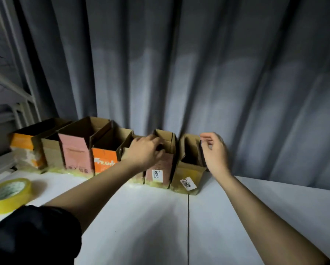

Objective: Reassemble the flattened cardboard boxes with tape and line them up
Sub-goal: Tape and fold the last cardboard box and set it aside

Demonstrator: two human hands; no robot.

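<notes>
Several reassembled cardboard boxes stand open-topped in a row along the curtain, their bottoms taped yellow. My left hand (pixel 144 151) lies over the top front edge of the pinkish box labelled 6845 (pixel 159 172), fingers curled over its rim. My right hand (pixel 214 153) is at the right wall of the brown box labelled 7020 (pixel 188 175), the last in the row; its fingers are bent beside the upright flap, and I cannot tell if they pinch it. A roll of yellow tape (pixel 8 195) lies at the left of the white table (pixel 236 217).
Further left in the row stand an orange box (pixel 105 161), a tall pink box (pixel 75 153), a brown box (pixel 51 153) and an orange-and-white box (pixel 26 150). A grey curtain (pixel 198 73) hangs right behind them. A white frame (pixel 17 88) stands at the far left.
</notes>
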